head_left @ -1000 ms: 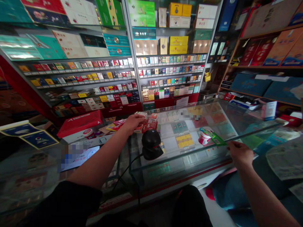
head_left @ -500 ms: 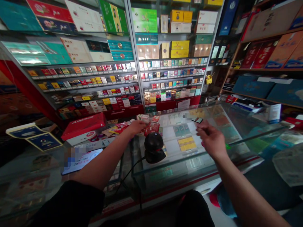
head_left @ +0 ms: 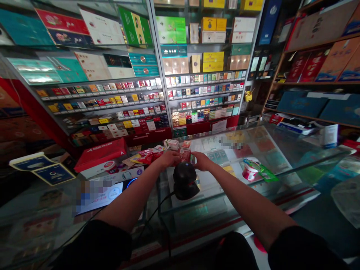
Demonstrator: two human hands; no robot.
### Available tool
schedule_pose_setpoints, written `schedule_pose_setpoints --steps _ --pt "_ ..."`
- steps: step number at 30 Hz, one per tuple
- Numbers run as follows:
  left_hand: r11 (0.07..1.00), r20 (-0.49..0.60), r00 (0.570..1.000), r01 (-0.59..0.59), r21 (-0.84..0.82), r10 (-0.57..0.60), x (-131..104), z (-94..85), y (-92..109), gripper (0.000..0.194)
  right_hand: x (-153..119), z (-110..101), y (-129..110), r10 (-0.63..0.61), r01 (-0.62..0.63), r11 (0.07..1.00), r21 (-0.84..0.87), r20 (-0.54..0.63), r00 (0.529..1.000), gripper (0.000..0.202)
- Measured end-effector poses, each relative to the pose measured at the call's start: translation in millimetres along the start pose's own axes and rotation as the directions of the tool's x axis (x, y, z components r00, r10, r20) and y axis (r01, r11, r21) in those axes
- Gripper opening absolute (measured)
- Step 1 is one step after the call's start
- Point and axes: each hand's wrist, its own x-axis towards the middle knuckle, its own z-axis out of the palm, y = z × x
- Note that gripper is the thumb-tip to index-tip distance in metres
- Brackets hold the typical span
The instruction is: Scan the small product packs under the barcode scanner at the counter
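Observation:
Several small boxes lie grouped on the glass counter, behind a black scanner [head_left: 185, 180] with a cable. In the middle is a red box [head_left: 185, 154]; a white box [head_left: 171, 144] and an orange-red box [head_left: 186, 144] sit behind it. My left hand [head_left: 168, 159] curls against the red box's left side. My right hand [head_left: 202, 162] is at the right side of the group, fingertips bent in against it. Both hands' fingertips are partly hidden, so how firm the hold is does not show.
Left of the boxes are colourful packets [head_left: 149, 155], a red shoe-type box [head_left: 102, 155], a small tub [head_left: 110, 167] and a lit screen [head_left: 104, 197]. A pink-and-white cup [head_left: 250, 170] and green packet [head_left: 266, 171] stand at right. Shelves of cigarette packs [head_left: 143, 127] rise behind.
My right hand has swung left to the group of boxes, uncovering the cup and green packet. A small phone-like item near its fingertips no longer shows. My left hand has stayed by the boxes.

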Motion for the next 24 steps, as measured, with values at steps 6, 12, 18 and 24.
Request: schedule_pose_setpoints --steps 6,12,18,24 --pt "1.0 -0.011 1.0 -0.002 -0.01 0.002 -1 0.4 -3 0.012 13 8 6 -0.041 0.041 0.999 0.008 0.064 0.997 0.051" --pt "0.995 -0.011 1.0 -0.021 -0.101 0.02 -1 0.6 -2 0.016 9 8 15 -0.025 0.034 0.994 0.101 -0.085 0.996 0.073" --pt "0.977 -0.024 0.997 -0.07 -0.202 0.066 7 5.2 0 0.027 -2 -10 3 -0.127 0.176 0.937 0.302 -0.176 0.976 0.076" --pt "0.873 0.143 0.964 -0.133 -0.468 0.224 15 16.1 3 0.044 -9 -30 -15 -0.242 0.298 0.869 0.396 -0.185 0.952 0.058"
